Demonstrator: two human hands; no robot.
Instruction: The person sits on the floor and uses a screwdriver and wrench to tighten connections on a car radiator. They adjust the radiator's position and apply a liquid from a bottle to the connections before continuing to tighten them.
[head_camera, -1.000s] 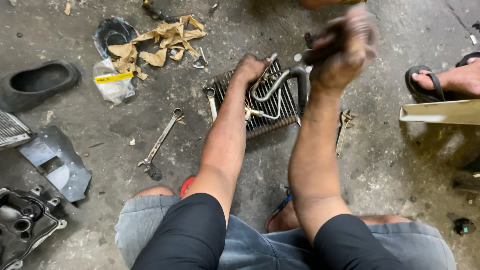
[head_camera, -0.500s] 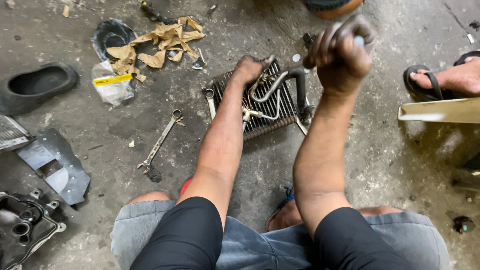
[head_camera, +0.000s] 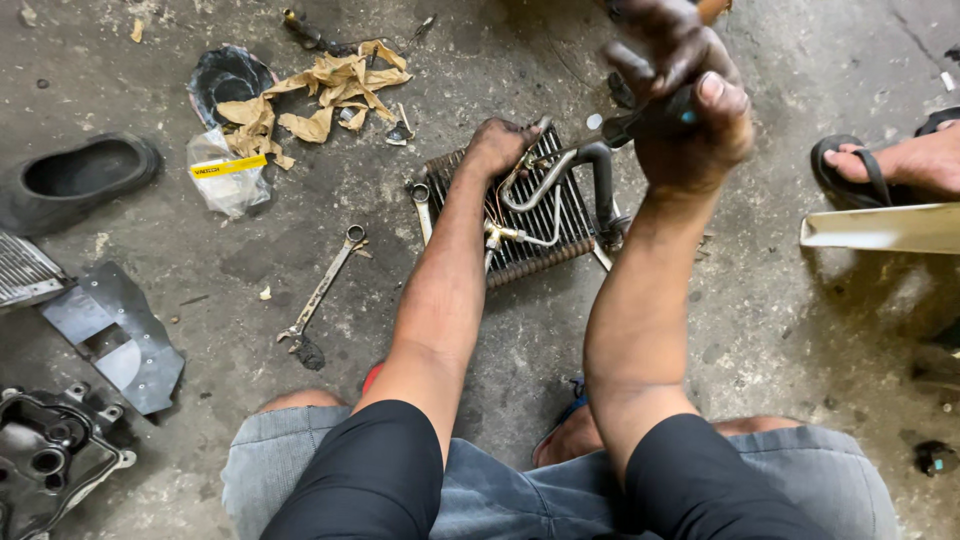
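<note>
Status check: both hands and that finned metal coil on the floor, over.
Left hand pressed on finned metal coil. Right hand raised, gripping dark tool handle. Silver combination wrench lies apart on concrete.
</note>
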